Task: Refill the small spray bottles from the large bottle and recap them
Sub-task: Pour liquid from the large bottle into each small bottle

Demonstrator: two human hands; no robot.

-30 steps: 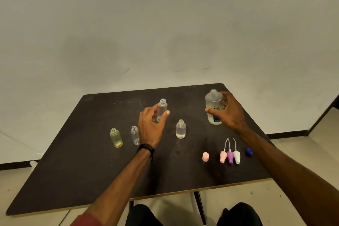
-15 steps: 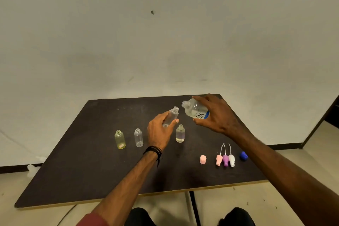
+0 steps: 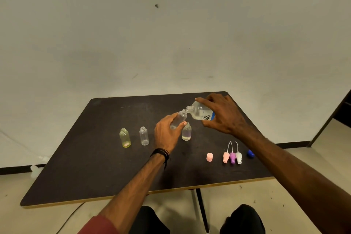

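Nearest, along the front right of the table point(image 3: 95, 176), the removed tops lie together: a pink cap point(image 3: 209, 157), three spray heads point(image 3: 232, 156) with their dip tubes pointing away, and a blue cap point(image 3: 250, 153), likely parked there to be within reach for recapping. Behind them three small bottles stand open-necked in a row: a yellowish bottle point(image 3: 125, 137), a clear bottle point(image 3: 144, 136) and a third bottle point(image 3: 186, 131) holding some liquid. Farther back, the left hand point(image 3: 167, 133) wraps its fingers around a fourth small bottle point(image 3: 179, 118), tilted toward the right. The right hand point(image 3: 224, 115) grips the large bottle point(image 3: 201, 113) tipped almost sideways, its mouth meeting the small neck, apparently so liquid passes without spilling.
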